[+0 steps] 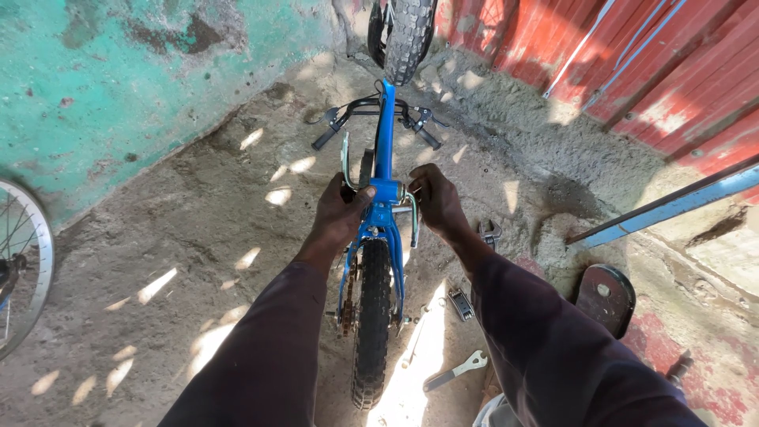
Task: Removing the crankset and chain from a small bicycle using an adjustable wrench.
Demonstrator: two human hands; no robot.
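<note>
A: Why is the bike (378, 261) upside down on the ground?
B: So the cranks face up; it rests on its handlebar (371, 119).
A: The hands?
B: Left hand (341, 212) wraps the frame to steady it; right hand (436, 199) closes round the crank; spanner (455, 370) lies nearby.

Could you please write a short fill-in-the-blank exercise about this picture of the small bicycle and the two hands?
1. The bicycle frame is painted ____.
2. The bicycle stands upside down, so its handlebar rests on the ____.
3. The left hand and the right hand are both at the ____ area of the frame.
4. The tool lying on the ground beside the rear tyre is a ____.

Missing words: blue; ground; crank; spanner
</note>
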